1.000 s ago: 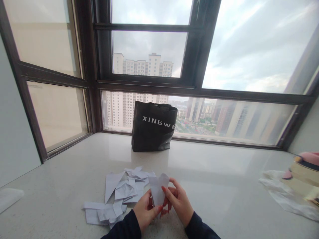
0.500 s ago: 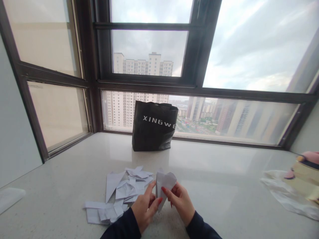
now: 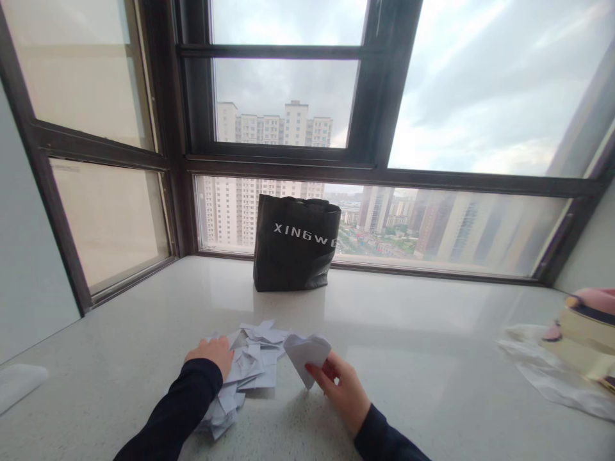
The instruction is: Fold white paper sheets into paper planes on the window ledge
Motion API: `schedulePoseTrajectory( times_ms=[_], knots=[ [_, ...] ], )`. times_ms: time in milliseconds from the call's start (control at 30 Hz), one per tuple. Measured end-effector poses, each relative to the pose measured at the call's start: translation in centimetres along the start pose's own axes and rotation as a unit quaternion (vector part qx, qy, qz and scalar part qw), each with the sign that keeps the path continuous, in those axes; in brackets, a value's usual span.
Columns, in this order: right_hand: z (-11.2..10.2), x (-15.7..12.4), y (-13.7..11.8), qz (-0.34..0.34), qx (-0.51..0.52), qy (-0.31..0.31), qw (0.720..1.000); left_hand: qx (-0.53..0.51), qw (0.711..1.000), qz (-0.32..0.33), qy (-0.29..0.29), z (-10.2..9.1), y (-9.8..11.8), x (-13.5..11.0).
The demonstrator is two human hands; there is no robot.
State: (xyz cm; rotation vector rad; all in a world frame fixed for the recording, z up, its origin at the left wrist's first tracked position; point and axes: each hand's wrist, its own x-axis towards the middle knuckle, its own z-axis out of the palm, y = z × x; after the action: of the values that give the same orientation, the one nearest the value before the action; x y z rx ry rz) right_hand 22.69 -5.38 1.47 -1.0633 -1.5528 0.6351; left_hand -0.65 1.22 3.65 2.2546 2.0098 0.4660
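My right hand [image 3: 342, 392] pinches a folded white paper shape [image 3: 306, 354] and holds it just above the pale stone sill [image 3: 413, 358]. To its left, my left hand [image 3: 213, 353] rests curled on a pile of folded white papers [image 3: 250, 371], with its fingers hidden among the sheets. The dark sleeve of my left arm covers the pile's left part. A black bag [image 3: 294, 243] printed with white letters stands upright at the window, beyond the pile.
A clear plastic sheet [image 3: 542, 378] and a yellow and pink object [image 3: 589, 333] lie at the right edge. A white item [image 3: 16, 384] sits at the far left. Dark window frames close off the sill at the back and left.
My left hand has let go of the folded paper shape and moved left onto the paper pile. My right hand alone holds the shape now.
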Motion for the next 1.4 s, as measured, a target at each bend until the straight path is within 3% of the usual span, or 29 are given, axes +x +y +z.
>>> schedulePoseTrajectory(
  times_ms=[167,267,333,400,467,600,733,867,1000,1167,1300,1400],
  knots=[
    [-0.1,-0.1,0.4,0.019,-0.022,0.004,1.0,0.035,0.998,-0.013,0.046,-2.1,0.7,0.0],
    [-0.2,0.0,1.1,0.066,0.01,0.001,0.998,-0.027,0.988,0.057,0.14,-3.4,1.9,-0.6],
    [0.0,0.1,1.2,0.095,0.043,0.007,0.995,-0.164,0.949,0.14,0.23,-3.4,3.1,-1.5],
    [0.4,0.0,0.9,0.117,0.068,0.021,0.991,-0.283,0.898,0.209,0.263,-2.6,4.6,-2.6],
    [1.1,-0.2,0.4,0.13,0.093,0.027,0.987,-0.304,0.879,0.275,0.242,-1.4,5.9,-3.6],
    [2.5,-0.8,-0.2,0.128,0.155,0.0,0.98,-0.176,0.897,0.349,0.208,1.0,7.7,-5.1],
    [2.8,-1.0,-0.1,0.104,0.205,-0.005,0.973,-0.224,0.9,0.336,0.167,2.7,8.4,-5.5],
    [2.0,-0.7,-0.1,0.092,0.222,-0.014,0.971,-0.406,0.859,0.28,0.139,3.3,8.5,-5.3],
    [1.8,-0.6,-0.1,0.096,0.209,-0.028,0.973,-0.554,0.808,0.194,0.039,3.6,8.7,-5.3],
    [2.0,-0.9,-0.4,0.092,0.221,-0.048,0.97,-0.576,0.792,0.185,-0.085,4.8,8.8,-5.6],
    [1.9,-1.3,-0.7,0.066,0.238,-0.084,0.965,-0.56,0.806,0.174,-0.075,5.0,8.5,-5.2],
    [1.9,-1.5,-0.5,0.071,0.217,-0.078,0.97,-0.573,0.796,0.175,-0.088,4.7,8.5,-4.9]
  ],
)
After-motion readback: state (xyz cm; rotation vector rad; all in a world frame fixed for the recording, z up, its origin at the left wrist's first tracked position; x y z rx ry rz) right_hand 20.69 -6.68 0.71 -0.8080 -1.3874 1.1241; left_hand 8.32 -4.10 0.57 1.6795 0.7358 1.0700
